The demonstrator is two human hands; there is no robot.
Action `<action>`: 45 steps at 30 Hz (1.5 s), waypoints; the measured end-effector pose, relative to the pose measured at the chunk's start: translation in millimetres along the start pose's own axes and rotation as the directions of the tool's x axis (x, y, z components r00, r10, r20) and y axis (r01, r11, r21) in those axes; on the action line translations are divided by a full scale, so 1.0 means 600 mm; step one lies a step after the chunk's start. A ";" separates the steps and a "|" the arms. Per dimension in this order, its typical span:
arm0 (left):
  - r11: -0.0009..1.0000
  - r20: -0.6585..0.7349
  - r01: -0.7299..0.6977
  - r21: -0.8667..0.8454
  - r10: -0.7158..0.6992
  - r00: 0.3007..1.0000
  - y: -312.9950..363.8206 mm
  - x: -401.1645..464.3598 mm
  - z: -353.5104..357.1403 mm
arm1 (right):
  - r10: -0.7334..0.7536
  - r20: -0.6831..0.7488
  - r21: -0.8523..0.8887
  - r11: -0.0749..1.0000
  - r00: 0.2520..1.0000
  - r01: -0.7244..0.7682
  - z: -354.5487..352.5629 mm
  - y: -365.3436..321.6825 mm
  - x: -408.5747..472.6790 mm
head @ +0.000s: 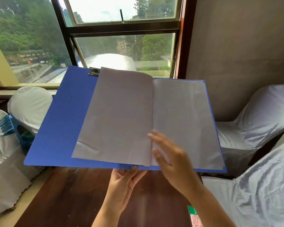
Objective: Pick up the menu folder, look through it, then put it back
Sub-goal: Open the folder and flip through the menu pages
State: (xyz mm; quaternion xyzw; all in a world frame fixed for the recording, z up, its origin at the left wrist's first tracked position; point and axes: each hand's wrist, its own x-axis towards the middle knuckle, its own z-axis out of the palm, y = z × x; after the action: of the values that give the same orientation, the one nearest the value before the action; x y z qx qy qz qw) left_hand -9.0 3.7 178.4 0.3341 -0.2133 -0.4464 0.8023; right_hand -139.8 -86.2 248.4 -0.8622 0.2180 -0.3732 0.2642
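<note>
At the far left, chairs draped in white covers [29, 105] are seen below the window [121, 40]. A blue menu folder [61, 122] is held open in the air above the dark wooden tabletop [69, 194], tilted so that its far edge is raised toward the window. A black metal clip [94, 72] is fixed at the top of the left cover. Grey pages [118, 115] are spread across the fold; any print on them is too faint to be read. The left hand [123, 185] is raised from below with the palm turned up, and its fingers are closed on the folder's near edge close to the spine, the thumb pressed at the blue rim. The right hand [172, 159] is reached across from the right, blurred, palm down and flat, its fingers spread loosely over the lower part of the right-hand page; nothing is gripped by it. A small green and pink card [193, 215] is seen on the tabletop beside the right forearm. More covered chairs [259, 122] are placed at the right, against the grey wall
</note>
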 end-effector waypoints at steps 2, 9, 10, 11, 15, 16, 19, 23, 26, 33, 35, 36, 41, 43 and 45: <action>1.000 -0.026 0.008 0.002 -0.008 1.000 0.004 0.000 -0.006 | 0.018 -0.310 -0.205 0.975 0.951 -0.085 -0.046 0.033 -0.009; 0.999 -0.047 -0.010 -0.039 0.009 0.999 0.003 0.000 -0.018 | 0.454 -0.016 0.369 0.831 0.891 -0.417 -0.179 0.111 -0.063; 0.999 -0.048 -0.009 -0.043 0.007 0.999 0.002 0.000 -0.020 | 0.447 0.023 0.366 0.828 0.894 -0.424 -0.185 0.116 -0.070; 0.999 -0.047 -0.008 -0.040 0.006 0.999 0.001 0.000 -0.023 | 0.451 0.045 0.363 0.824 0.891 -0.435 -0.188 0.117 -0.074; 1.000 -0.043 -0.008 -0.013 0.007 0.999 -0.001 -0.002 -0.028 | 0.451 0.087 0.417 0.794 0.888 -0.443 -0.198 0.118 -0.087; 1.000 -0.038 -0.005 -0.004 0.005 0.999 -0.001 -0.004 -0.028 | 0.448 0.084 0.425 0.792 0.890 -0.438 -0.201 0.117 -0.088; 1.000 -0.034 0.007 0.004 -0.006 0.999 -0.001 -0.007 -0.027 | 0.459 0.033 0.438 0.792 0.888 -0.425 -0.200 0.113 -0.089; 1.000 -0.048 0.012 0.001 -0.012 0.999 -0.002 -0.010 -0.026 | 0.440 -0.140 0.342 0.862 0.887 -0.373 -0.186 0.110 -0.087; 1.000 -0.048 0.014 -0.008 -0.015 0.999 -0.003 -0.013 -0.024 | 0.432 -0.210 0.306 0.881 0.877 -0.361 -0.174 0.113 -0.086; 0.999 -0.071 0.024 0.025 -0.022 0.997 -0.007 -0.016 -0.023 | 0.364 -0.373 0.070 0.928 0.854 -0.365 -0.165 0.105 -0.083; 1.000 -0.084 0.028 0.009 -0.027 0.996 -0.008 -0.017 -0.022 | 0.283 -0.404 -0.020 0.948 0.870 -0.318 -0.166 0.094 -0.079; 1.000 -0.089 0.028 0.002 -0.027 0.996 -0.008 -0.017 -0.021 | 0.250 -0.396 -0.003 0.962 0.883 -0.274 -0.168 0.088 -0.077; 0.999 -0.111 0.018 -0.033 -0.021 0.994 -0.007 -0.016 -0.017 | 0.409 -0.215 0.688 0.708 0.887 -0.160 -0.161 0.070 -0.068; 0.999 -0.119 0.010 -0.040 -0.014 0.993 -0.008 -0.016 -0.016 | 0.430 -0.063 0.920 0.375 0.900 -0.115 -0.145 0.070 -0.066; 0.999 -0.132 -0.003 -0.055 -0.004 0.991 -0.009 -0.016 -0.015 | 0.443 0.048 0.991 0.092 0.895 -0.098 -0.127 0.062 -0.060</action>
State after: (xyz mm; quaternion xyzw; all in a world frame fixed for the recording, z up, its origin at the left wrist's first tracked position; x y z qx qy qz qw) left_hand -11.5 12.9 167.9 0.3409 -0.1472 -0.4290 0.8234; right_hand -226.6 -116.5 250.8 -0.3652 0.1125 -0.4780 0.7909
